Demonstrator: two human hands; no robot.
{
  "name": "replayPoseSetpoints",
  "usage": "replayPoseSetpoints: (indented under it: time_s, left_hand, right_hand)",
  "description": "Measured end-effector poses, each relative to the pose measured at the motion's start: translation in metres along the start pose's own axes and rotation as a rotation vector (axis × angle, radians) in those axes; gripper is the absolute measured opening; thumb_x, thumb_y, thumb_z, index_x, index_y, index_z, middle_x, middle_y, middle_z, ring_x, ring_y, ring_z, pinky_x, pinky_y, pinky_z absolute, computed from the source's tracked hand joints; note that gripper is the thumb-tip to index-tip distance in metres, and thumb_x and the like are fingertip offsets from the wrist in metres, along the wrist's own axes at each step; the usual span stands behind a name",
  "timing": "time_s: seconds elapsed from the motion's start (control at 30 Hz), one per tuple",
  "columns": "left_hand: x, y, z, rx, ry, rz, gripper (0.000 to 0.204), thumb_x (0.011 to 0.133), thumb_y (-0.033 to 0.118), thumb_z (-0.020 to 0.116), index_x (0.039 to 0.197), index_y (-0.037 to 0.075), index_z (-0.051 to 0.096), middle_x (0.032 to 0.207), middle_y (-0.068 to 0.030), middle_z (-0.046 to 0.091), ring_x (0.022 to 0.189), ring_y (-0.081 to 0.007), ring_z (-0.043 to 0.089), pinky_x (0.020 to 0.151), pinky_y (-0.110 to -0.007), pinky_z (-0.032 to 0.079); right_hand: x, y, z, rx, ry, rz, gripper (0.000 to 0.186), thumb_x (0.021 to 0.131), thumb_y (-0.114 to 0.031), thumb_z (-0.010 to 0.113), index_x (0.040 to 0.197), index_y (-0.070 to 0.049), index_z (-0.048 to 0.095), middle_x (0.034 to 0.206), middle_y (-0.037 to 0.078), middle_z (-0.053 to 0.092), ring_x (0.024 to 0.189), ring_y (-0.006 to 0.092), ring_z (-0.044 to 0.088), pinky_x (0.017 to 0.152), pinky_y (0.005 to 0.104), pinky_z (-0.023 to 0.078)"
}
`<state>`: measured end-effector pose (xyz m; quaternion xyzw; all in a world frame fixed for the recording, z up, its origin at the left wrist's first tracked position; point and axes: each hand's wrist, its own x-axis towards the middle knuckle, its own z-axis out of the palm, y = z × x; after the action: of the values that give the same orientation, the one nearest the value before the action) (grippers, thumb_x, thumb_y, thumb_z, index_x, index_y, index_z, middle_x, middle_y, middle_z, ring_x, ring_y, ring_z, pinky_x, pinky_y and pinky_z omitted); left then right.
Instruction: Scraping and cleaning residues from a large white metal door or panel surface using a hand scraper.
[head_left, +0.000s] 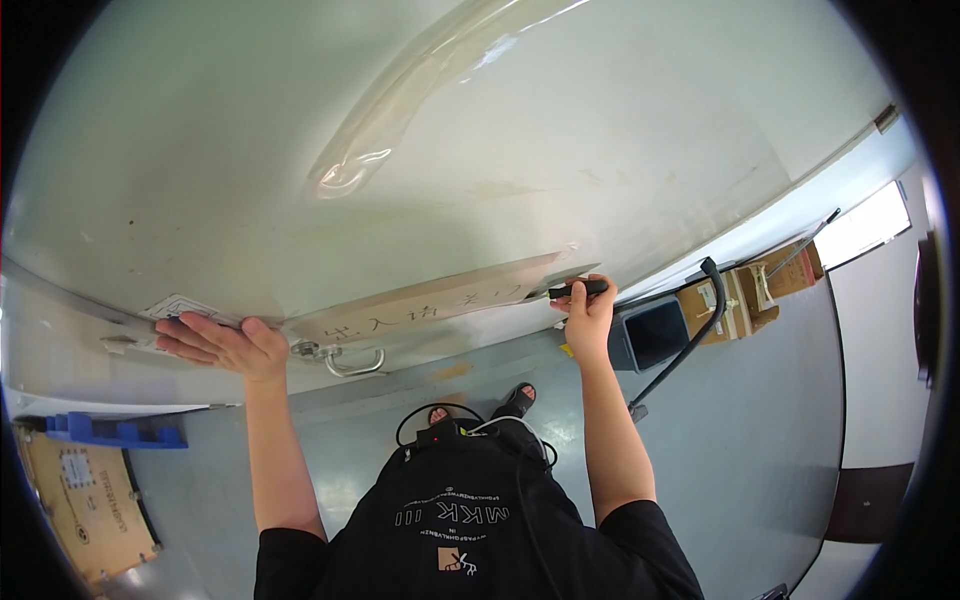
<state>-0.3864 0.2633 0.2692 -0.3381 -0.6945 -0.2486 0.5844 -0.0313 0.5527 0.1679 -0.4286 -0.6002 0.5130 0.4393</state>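
A white door (450, 110) fills the upper part of the view. On it is a long tan cardboard sign (430, 297) with handwritten dark characters. My right hand (588, 312) is closed around a short black-handled tool (575, 290) at the sign's right end; its working tip is too small to make out. My left hand (235, 347) lies with fingers extended against the door, left of the sign, partly over a small printed label (180, 307). A curved metal door handle (355, 365) sits below the sign, between my hands.
A strip of clear plastic (350, 170) is on the upper door. To the right stand a dark grey bin (650, 335), a black pole-like tool (690, 345) and cardboard boxes (725, 305). A blue plastic piece (115, 430) and a cardboard box (85, 500) are lower left.
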Motion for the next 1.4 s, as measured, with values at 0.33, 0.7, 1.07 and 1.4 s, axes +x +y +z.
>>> replayPoseSetpoints:
  time_s: [0.33,0.7,1.07,1.4]
  left_hand:
    - [-0.003,-0.003,0.0,0.012,-0.023,-0.01,0.075,0.108,0.047,0.028,0.165,0.0,0.015,0.171,-0.0265,0.007,0.158,-0.0488,0.0,0.125,-0.062,0.002]
    - [-0.001,-0.001,0.0,0.005,-0.016,-0.008,0.075,0.108,0.047,0.028,0.165,0.0,0.015,0.172,-0.0263,0.006,0.158,-0.0491,0.0,0.125,-0.061,0.002]
    - [0.0,0.001,0.001,0.0,-0.008,-0.011,0.074,0.108,0.046,0.028,0.165,-0.001,0.016,0.172,-0.026,0.007,0.158,-0.0491,0.0,0.125,-0.061,0.002]
    - [0.0,0.001,0.001,0.002,-0.002,-0.011,0.074,0.109,0.046,0.029,0.164,-0.001,0.016,0.171,-0.0262,0.008,0.158,-0.0481,0.0,0.125,-0.06,0.002]
  right_hand:
    - [0.002,-0.007,-0.001,0.011,0.055,-0.019,0.03,0.107,-0.01,0.052,0.128,0.004,0.036,0.108,0.016,0.063,0.077,0.0169,0.068,0.069,0.0328,0.065]
    - [-0.002,0.0,0.003,0.033,0.066,0.005,0.029,0.107,-0.01,0.052,0.128,0.003,0.037,0.107,0.017,0.063,0.078,0.0174,0.069,0.069,0.0328,0.065]
    - [0.001,0.006,0.0,0.045,0.079,-0.006,0.03,0.107,-0.011,0.053,0.128,0.003,0.037,0.105,0.016,0.063,0.077,0.0173,0.068,0.068,0.0328,0.064]
    - [0.0,0.006,-0.003,0.118,0.061,0.029,0.028,0.107,-0.009,0.051,0.128,0.002,0.037,0.109,0.017,0.062,0.074,0.017,0.068,0.067,0.0331,0.065]
